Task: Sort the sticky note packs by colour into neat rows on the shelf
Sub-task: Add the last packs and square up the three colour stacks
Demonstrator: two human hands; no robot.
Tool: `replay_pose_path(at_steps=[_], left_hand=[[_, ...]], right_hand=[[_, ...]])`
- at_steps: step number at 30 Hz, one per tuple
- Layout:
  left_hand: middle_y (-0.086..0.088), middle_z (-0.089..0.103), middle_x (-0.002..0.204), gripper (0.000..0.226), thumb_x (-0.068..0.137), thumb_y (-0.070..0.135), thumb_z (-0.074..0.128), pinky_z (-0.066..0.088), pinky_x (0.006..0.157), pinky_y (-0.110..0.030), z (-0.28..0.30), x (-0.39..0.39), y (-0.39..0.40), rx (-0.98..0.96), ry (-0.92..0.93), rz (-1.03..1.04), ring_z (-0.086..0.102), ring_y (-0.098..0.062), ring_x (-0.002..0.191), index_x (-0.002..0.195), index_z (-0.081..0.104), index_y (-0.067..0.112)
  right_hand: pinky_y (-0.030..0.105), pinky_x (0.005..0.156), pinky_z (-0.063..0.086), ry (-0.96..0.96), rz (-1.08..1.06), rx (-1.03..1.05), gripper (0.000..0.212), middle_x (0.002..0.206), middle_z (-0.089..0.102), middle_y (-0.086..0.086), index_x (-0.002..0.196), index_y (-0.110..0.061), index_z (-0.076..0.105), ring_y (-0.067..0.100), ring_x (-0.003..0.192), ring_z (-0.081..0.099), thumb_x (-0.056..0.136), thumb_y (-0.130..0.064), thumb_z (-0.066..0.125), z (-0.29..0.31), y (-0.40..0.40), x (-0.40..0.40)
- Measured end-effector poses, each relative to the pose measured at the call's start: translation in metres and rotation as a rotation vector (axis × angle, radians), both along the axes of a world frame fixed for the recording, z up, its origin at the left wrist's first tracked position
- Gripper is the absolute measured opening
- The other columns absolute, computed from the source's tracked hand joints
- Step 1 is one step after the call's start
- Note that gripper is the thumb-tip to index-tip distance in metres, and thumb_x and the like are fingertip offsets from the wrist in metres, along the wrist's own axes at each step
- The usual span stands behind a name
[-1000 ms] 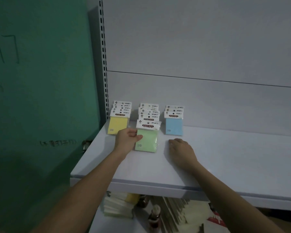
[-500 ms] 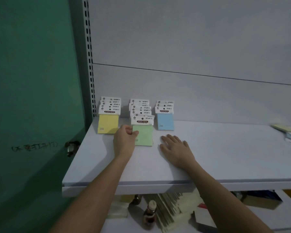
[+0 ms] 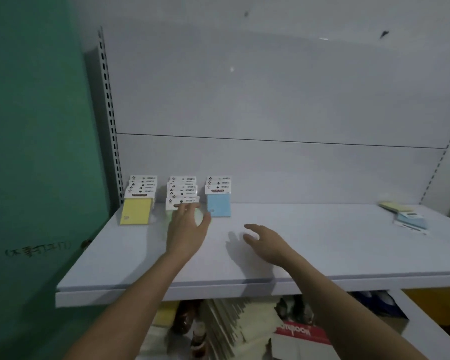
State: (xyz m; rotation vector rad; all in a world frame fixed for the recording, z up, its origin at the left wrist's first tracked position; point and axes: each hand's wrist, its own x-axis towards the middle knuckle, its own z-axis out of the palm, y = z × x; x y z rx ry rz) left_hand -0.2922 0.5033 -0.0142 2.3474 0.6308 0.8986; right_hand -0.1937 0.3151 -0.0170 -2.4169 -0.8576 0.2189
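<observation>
Green pack (image 3: 183, 203), header toward the wall, apparently under left hand (image 3: 186, 229).

The shelf (image 3: 322, 245) is pale grey-white, like the back panel (image 3: 270, 100) behind it, which carries 1 thin dark line across. The front pack of the left row (image 3: 136, 211) is yellow, the front pack of the right row (image 3: 219, 209) is light blue, and the middle row (image 3: 182, 196) shows pale green. Every pack has a white header card with small black print. The wall (image 3: 37, 126) at left is green with dark scribbles. Loose packs (image 3: 405, 216) at far right are pale yellow and light blue.
</observation>
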Motion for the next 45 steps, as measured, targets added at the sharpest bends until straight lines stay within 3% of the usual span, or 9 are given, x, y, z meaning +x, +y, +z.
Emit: replay_pose_path(at_steps=[11,19,26,30,35,38,40,42,45], left_hand=[[0.003,0.046,0.144,0.057,0.091,0.061,0.037,0.037,0.104,-0.042,0.027,0.084,-0.238,0.058,0.420,-0.274,0.043,-0.021,0.129,0.139,0.043,0.031],[0.007,0.055,0.128,0.039,0.093,0.047,0.048,0.044,0.096,-0.032,0.026,0.168,-0.355,-0.066,0.332,-0.446,0.051,-0.013,0.116,0.127,0.053,0.029],[0.008,0.060,0.117,0.032,0.090,0.040,0.055,0.041,0.082,-0.023,0.014,0.272,-0.400,-0.178,0.302,-0.462,0.053,-0.009,0.096,0.119,0.058,0.027],[0.006,0.061,0.116,0.032,0.086,0.037,0.058,0.045,0.084,-0.027,0.010,0.348,-0.417,-0.254,0.284,-0.465,0.056,-0.012,0.096,0.117,0.059,0.026],[0.004,0.060,0.116,0.034,0.087,0.035,0.059,0.046,0.087,-0.029,0.010,0.427,-0.439,-0.286,0.304,-0.507,0.057,-0.016,0.099,0.119,0.057,0.024],[0.003,0.059,0.114,0.035,0.086,0.035,0.060,0.047,0.088,-0.030,0.008,0.458,-0.444,-0.284,0.353,-0.498,0.058,-0.018,0.102,0.118,0.057,0.022],[0.003,0.059,0.114,0.032,0.084,0.033,0.061,0.047,0.088,-0.030,0.002,0.471,-0.446,-0.272,0.411,-0.483,0.057,-0.017,0.100,0.114,0.058,0.022],[0.003,0.058,0.113,0.032,0.083,0.031,0.062,0.046,0.088,-0.029,-0.005,0.482,-0.448,-0.253,0.462,-0.467,0.057,-0.017,0.101,0.113,0.058,0.022],[0.000,0.058,0.105,0.026,0.080,0.030,0.065,0.047,0.084,-0.030,-0.015,0.493,-0.456,-0.227,0.520,-0.456,0.055,-0.017,0.092,0.104,0.060,0.023]], right_hand=[[0.035,0.105,0.038,0.003,-0.110,0.032,0.049,0.145,0.047,0.002,0.142,-0.025,0.041,0.020,0.130,0.046,0.098,-0.045,0.041,0.040,-0.238,0.063],[0.035,0.103,0.039,0.085,-0.253,0.062,0.050,0.142,0.048,0.007,0.142,-0.021,0.042,0.022,0.125,0.050,0.098,-0.043,0.043,0.032,-0.362,0.142],[0.035,0.102,0.040,0.119,-0.335,0.072,0.051,0.142,0.048,0.008,0.141,-0.019,0.042,0.024,0.125,0.050,0.096,-0.044,0.045,0.018,-0.396,0.232],[0.041,0.101,0.044,0.078,-0.403,0.060,0.049,0.136,0.055,0.010,0.137,-0.017,0.047,0.028,0.117,0.055,0.095,-0.042,0.046,0.019,-0.406,0.301],[0.037,0.098,0.045,0.005,-0.478,0.033,0.046,0.130,0.059,0.012,0.132,-0.009,0.052,0.028,0.116,0.056,0.095,-0.036,0.048,0.028,-0.416,0.390],[0.039,0.091,0.046,-0.012,-0.507,0.056,0.039,0.115,0.065,0.016,0.116,-0.001,0.060,0.031,0.106,0.060,0.095,-0.032,0.048,0.030,-0.416,0.433],[0.034,0.074,0.046,-0.002,-0.500,0.006,0.031,0.086,0.064,0.014,0.087,-0.004,0.062,0.026,0.082,0.060,0.092,-0.031,0.048,0.025,-0.413,0.454],[0.028,0.053,0.035,-0.011,-0.503,-0.020,0.035,0.062,0.047,0.004,0.062,-0.013,0.043,0.018,0.057,0.046,0.089,-0.034,0.050,0.016,-0.408,0.475],[0.026,0.047,0.028,0.004,-0.476,-0.047,0.042,0.058,0.043,0.000,0.060,-0.015,0.036,0.017,0.053,0.044,0.087,-0.041,0.054,0.003,-0.400,0.499]])
